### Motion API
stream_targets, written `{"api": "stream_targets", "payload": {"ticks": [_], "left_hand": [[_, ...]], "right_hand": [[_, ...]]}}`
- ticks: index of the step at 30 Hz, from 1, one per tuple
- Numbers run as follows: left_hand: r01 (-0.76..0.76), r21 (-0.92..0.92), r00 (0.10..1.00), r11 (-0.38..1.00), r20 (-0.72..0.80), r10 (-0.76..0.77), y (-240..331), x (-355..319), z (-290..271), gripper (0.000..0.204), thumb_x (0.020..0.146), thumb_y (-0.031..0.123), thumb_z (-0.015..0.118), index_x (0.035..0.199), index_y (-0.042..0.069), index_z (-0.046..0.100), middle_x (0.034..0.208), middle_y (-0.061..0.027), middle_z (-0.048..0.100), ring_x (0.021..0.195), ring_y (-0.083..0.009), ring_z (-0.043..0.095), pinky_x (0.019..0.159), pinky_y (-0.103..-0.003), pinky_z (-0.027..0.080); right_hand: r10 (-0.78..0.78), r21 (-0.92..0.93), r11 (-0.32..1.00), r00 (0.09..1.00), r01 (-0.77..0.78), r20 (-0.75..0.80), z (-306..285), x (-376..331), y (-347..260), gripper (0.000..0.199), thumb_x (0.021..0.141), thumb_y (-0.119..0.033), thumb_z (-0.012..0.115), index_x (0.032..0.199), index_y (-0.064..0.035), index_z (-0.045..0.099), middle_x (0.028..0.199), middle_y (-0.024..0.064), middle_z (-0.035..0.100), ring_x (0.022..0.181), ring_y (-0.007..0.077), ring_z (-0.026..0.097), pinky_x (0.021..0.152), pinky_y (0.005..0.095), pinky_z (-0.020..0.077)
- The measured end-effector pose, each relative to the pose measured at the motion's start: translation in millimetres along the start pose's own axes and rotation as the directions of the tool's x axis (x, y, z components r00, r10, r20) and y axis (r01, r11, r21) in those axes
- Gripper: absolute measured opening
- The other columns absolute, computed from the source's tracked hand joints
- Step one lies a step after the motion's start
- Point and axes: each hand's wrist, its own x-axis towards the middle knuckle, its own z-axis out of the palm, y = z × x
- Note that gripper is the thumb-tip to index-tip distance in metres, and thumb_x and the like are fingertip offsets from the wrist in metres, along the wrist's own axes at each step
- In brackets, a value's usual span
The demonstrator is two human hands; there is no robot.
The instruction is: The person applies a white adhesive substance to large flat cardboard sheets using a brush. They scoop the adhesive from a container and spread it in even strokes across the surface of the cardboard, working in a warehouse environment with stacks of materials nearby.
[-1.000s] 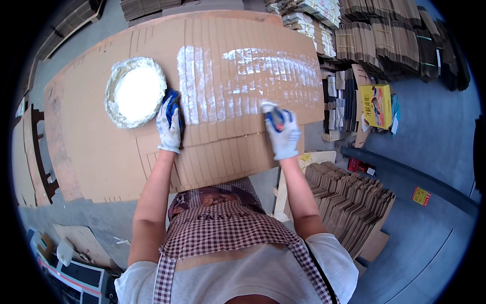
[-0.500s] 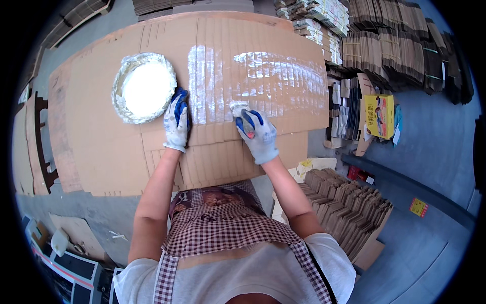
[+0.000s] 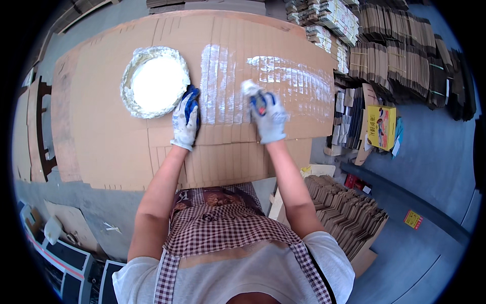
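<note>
Nearest, a checked apron (image 3: 223, 223) and both bare forearms reaching forward over a wide sheet of flattened cardboard (image 3: 101, 131) that serves as the work surface. Left hand (image 3: 185, 119), in a white glove with blue palm, lies flat with fingers spread on the cardboard, touching the rim side of a round foil-lined bowl of white paste (image 3: 155, 81); it looks like it pins the sheet down, nothing held. Right hand (image 3: 267, 115), same kind of glove, is curled closed round a small brush or applicator (image 3: 249, 88) whose pale tip sticks out past the fingers; exactly what it is I cannot tell, it is blurred. It sits on the shiny wet paste stripes (image 3: 223, 83) running up the slotted flaps, with a second smeared patch (image 3: 288, 76) just beyond to the right, so the paste bowl is kept within easy reach. Further off on the right, stacks of folded cardboard blanks (image 3: 395, 45), a yellow box (image 3: 382, 126), and more bundles on the grey floor (image 3: 435, 167).
</note>
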Motion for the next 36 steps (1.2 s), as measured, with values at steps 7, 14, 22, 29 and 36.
{"api": "stream_targets", "payload": {"ticks": [7,14,22,29,36], "left_hand": [[0.010,-0.008,1.000,1.000,0.004,-0.010,3.1,-0.8,-3.5,0.036,0.095,0.019,0.053,0.126,0.003,0.060,0.128,-0.0173,0.060,0.122,-0.0359,0.053,0.107,-0.042,0.037],[0.002,-0.019,1.000,1.000,0.006,-0.002,-1.8,0.6,-5.1,0.038,0.094,0.020,0.053,0.127,0.002,0.059,0.128,-0.0171,0.061,0.122,-0.0363,0.053,0.108,-0.042,0.037],[0.000,-0.037,1.000,0.999,0.018,0.001,5.6,2.8,-3.5,0.038,0.094,0.019,0.053,0.127,0.002,0.059,0.128,-0.0169,0.061,0.122,-0.0359,0.053,0.108,-0.042,0.037],[-0.004,0.002,1.000,1.000,0.007,0.004,8.5,4.1,-8.6,0.036,0.094,0.016,0.052,0.126,0.002,0.059,0.128,-0.0164,0.061,0.121,-0.0361,0.054,0.107,-0.041,0.038],[-0.008,-0.021,1.000,1.000,0.018,0.008,8.3,3.4,-7.6,0.036,0.093,0.014,0.054,0.126,0.002,0.059,0.127,-0.0164,0.062,0.119,-0.0357,0.055,0.106,-0.041,0.040]], "right_hand": [[-0.178,-0.003,0.984,0.984,0.178,-0.001,-8.0,1.9,-37.6,0.046,0.075,-0.026,0.079,0.114,-0.0113,0.060,0.111,0.0118,0.060,0.091,0.0337,0.065,0.078,0.0409,0.0533],[0.280,-0.051,0.959,0.960,-0.279,0.015,-14.3,54.7,5.0,0.037,0.080,-0.024,0.074,0.111,-0.0081,0.061,0.109,0.0134,0.061,0.093,0.0335,0.063,0.080,0.0411,0.0521],[0.085,-0.131,0.988,0.995,-0.077,0.050,4.1,49.0,-18.7,0.043,0.078,-0.032,0.075,0.113,-0.0115,0.062,0.109,0.0125,0.061,0.095,0.0316,0.064,0.081,0.0406,0.0522],[0.503,0.481,0.763,0.864,-0.433,-0.020,-23.0,72.6,-36.4,0.030,0.084,-0.019,0.074,0.105,-0.0021,0.062,0.097,0.0101,0.067,0.082,0.0177,0.066,0.068,0.0334,0.0526],[0.608,0.827,0.385,0.787,-0.409,0.106,17.5,83.9,-31.7,0.023,0.088,-0.011,0.069,0.109,-0.0024,0.064,0.095,0.0047,0.069,0.072,0.0145,0.066,0.062,0.0292,0.0561]]}}
